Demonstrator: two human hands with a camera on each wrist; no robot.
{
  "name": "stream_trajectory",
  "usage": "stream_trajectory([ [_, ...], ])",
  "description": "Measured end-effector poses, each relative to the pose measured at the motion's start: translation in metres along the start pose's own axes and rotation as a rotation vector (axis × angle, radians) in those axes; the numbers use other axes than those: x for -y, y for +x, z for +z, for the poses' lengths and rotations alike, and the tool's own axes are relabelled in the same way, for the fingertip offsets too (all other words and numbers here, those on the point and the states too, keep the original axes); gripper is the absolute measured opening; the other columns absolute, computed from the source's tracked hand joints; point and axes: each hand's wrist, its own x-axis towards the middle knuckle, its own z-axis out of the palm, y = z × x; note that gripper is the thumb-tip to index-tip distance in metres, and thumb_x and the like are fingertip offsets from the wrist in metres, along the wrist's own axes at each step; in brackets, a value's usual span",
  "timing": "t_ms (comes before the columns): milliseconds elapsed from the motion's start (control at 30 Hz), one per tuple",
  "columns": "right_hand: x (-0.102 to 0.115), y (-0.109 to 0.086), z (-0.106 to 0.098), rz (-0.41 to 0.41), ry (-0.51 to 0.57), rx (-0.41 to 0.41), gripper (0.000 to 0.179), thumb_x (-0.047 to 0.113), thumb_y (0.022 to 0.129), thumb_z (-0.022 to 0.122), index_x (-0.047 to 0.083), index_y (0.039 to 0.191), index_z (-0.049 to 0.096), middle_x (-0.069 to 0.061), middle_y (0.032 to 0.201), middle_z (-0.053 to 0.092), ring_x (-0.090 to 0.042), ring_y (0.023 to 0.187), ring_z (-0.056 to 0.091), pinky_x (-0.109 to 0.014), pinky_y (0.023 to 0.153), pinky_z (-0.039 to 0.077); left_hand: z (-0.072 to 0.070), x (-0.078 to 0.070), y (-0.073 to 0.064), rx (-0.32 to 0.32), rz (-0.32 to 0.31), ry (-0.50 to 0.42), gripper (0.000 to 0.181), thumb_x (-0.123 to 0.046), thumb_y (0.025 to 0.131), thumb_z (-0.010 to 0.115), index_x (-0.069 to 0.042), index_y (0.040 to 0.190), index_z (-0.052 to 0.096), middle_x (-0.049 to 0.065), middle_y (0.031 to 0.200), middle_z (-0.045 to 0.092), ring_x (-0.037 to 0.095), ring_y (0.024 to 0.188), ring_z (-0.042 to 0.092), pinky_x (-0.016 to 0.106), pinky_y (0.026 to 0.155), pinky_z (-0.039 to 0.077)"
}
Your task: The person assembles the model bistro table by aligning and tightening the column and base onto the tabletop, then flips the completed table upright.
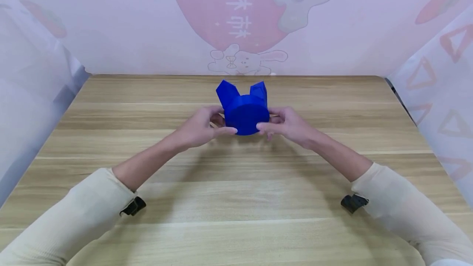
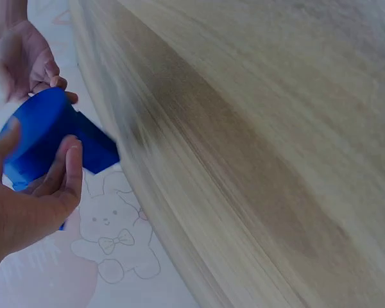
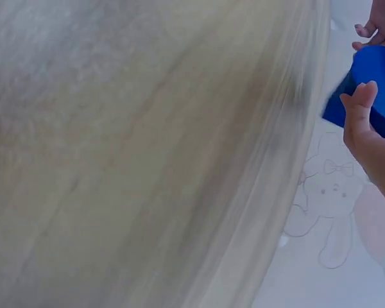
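A deep-blue object (image 1: 246, 118) with a round, drum-like body and two angular prongs pointing up and away is held above the wooden table in the head view. My left hand (image 1: 201, 128) grips its left side, the thumb on the lower edge of the round face. From the opposite side my right hand (image 1: 290, 126) holds it with the thumb near the same face. In the left wrist view the blue object (image 2: 42, 131) shows a prong slanting toward the table edge. Only part of the blue object (image 3: 378, 77) shows in the right wrist view. Fingers behind it are partly hidden.
The wood-grain table (image 1: 244, 200) extends under both arms. Behind it stands a pale pink backdrop (image 1: 129, 32) with a printed rabbit and strawberries. White sheets flank the table left and right. A black strap part (image 1: 134, 206) hangs at the left sleeve, another (image 1: 354, 203) at the right.
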Motion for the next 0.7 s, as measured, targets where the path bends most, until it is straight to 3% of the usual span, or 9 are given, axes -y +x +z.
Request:
stream_trajectory([
  [100, 0.001, -0.002, 0.000, -0.011, -0.096, 0.000, 0.049, 0.009, 0.103, 0.063, -0.009, 0.146, 0.049, -0.028, 0.106, 0.072, -0.035, 0.086, 0.071, -0.040, 0.078, 0.061, 0.001, -0.001, 0.000, -0.018, 0.012, 0.035, 0.042, -0.021, 0.099, 0.072, 0.003, 0.133, 0.062, 0.019, 0.101, 0.071, 0.035, 0.096, 0.066, 0.036, 0.077, 0.054],
  [267, 0.004, -0.005, 0.001, -0.046, -0.112, 0.002, 0.037, 0.008, 0.106, 0.058, -0.010, 0.138, 0.053, -0.030, 0.105, 0.067, -0.044, 0.086, 0.069, -0.044, 0.073, 0.062, 0.003, -0.004, -0.002, -0.064, -0.009, 0.035, 0.040, -0.026, 0.100, 0.071, 0.001, 0.129, 0.065, 0.015, 0.108, 0.071, 0.031, 0.102, 0.065, 0.039, 0.086, 0.056],
  [367, 0.009, -0.007, 0.002, -0.049, -0.098, -0.026, 0.036, 0.010, 0.107, 0.057, -0.009, 0.137, 0.053, -0.026, 0.108, 0.066, -0.046, 0.088, 0.069, -0.045, 0.074, 0.062, 0.005, -0.006, -0.003, -0.112, -0.017, -0.055, 0.040, -0.023, 0.099, 0.073, 0.003, 0.129, 0.066, 0.016, 0.110, 0.073, 0.035, 0.102, 0.068, 0.045, 0.091, 0.059],
  [500, 0.017, -0.008, 0.005, -0.022, -0.072, -0.137, 0.036, 0.010, 0.103, 0.064, -0.010, 0.133, 0.058, -0.024, 0.109, 0.071, -0.038, 0.088, 0.072, -0.043, 0.079, 0.063, 0.006, -0.011, -0.003, -0.202, -0.051, -0.229, 0.041, -0.013, 0.094, 0.078, 0.008, 0.126, 0.065, 0.022, 0.111, 0.073, 0.037, 0.099, 0.074, 0.043, 0.091, 0.061],
  [600, 0.023, -0.009, 0.006, -0.001, -0.047, -0.224, 0.036, 0.011, 0.100, 0.070, -0.011, 0.127, 0.059, -0.024, 0.107, 0.074, -0.034, 0.086, 0.075, -0.038, 0.082, 0.063, 0.005, -0.015, -0.003, -0.248, -0.080, -0.286, 0.046, -0.012, 0.092, 0.081, 0.007, 0.126, 0.057, 0.025, 0.110, 0.074, 0.038, 0.096, 0.076, 0.038, 0.088, 0.062],
  [700, 0.028, -0.011, 0.007, 0.006, -0.018, -0.261, 0.041, 0.010, 0.099, 0.071, -0.008, 0.130, 0.050, -0.026, 0.107, 0.074, -0.035, 0.085, 0.077, -0.037, 0.081, 0.064, 0.004, -0.018, -0.004, -0.258, -0.060, -0.300, 0.053, -0.010, 0.092, 0.080, 0.001, 0.132, 0.048, 0.025, 0.108, 0.074, 0.039, 0.092, 0.076, 0.038, 0.084, 0.063],
])
